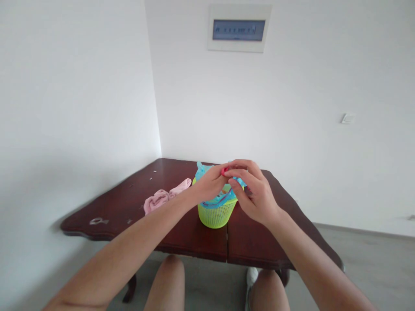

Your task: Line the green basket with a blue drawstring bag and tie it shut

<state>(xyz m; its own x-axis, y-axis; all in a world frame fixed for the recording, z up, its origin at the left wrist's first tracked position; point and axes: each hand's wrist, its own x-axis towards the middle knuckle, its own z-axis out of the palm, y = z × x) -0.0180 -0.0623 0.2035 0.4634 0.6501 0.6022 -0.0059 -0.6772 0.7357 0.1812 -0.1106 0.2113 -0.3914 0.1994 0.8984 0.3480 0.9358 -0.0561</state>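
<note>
Bare bench [181,233] lies open in front of the green basket [216,216], while a pink cloth [164,196] blocks its left side.

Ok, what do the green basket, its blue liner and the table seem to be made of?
Basket: likely moulded plastic, lime green, with an open lattice wall. Blue liner: looks like thin plastic film, crinkled and slightly see-through, folded over the rim. Table: dark reddish wood or veneer, glossy, showing soft reflections and a shaped edge.
</note>
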